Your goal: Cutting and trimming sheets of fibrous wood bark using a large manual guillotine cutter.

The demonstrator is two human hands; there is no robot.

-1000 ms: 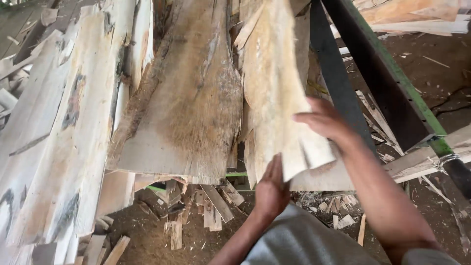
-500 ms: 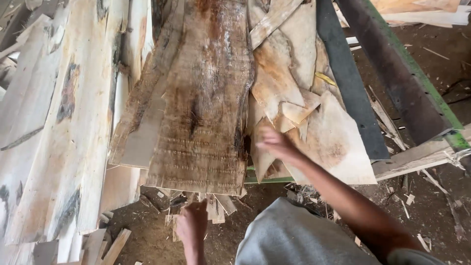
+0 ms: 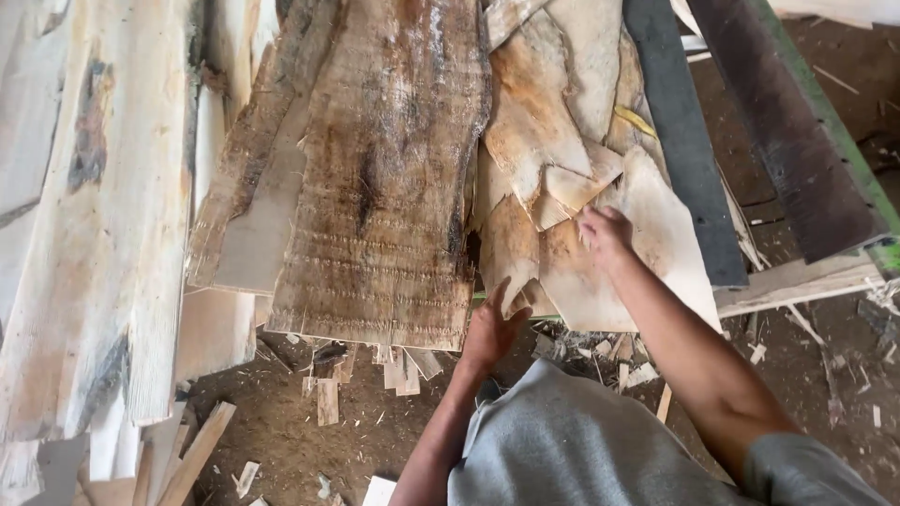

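Observation:
A pile of thin, torn wood veneer sheets (image 3: 562, 169) lies in front of me. My right hand (image 3: 605, 232) presses flat on a pale broken sheet (image 3: 656, 244) at the pile's right side, fingers spread. My left hand (image 3: 492, 328) reaches up to the lower edge of a small veneer piece (image 3: 506, 248), fingers apart and touching it. To the left of both hands lies a large dark, rough-grained veneer sheet (image 3: 384, 187).
Long pale veneer strips (image 3: 103, 215) hang at the left. A dark belt (image 3: 680, 141) and a green-edged frame rail (image 3: 806, 131) run diagonally at the right. Wood scraps (image 3: 328, 394) litter the dirt floor below the pile.
The large pale sheet my right hand held a second ago is now down on the pile. My left hand dropped, then rose again to the pile's lower edge. The view has moved closer.

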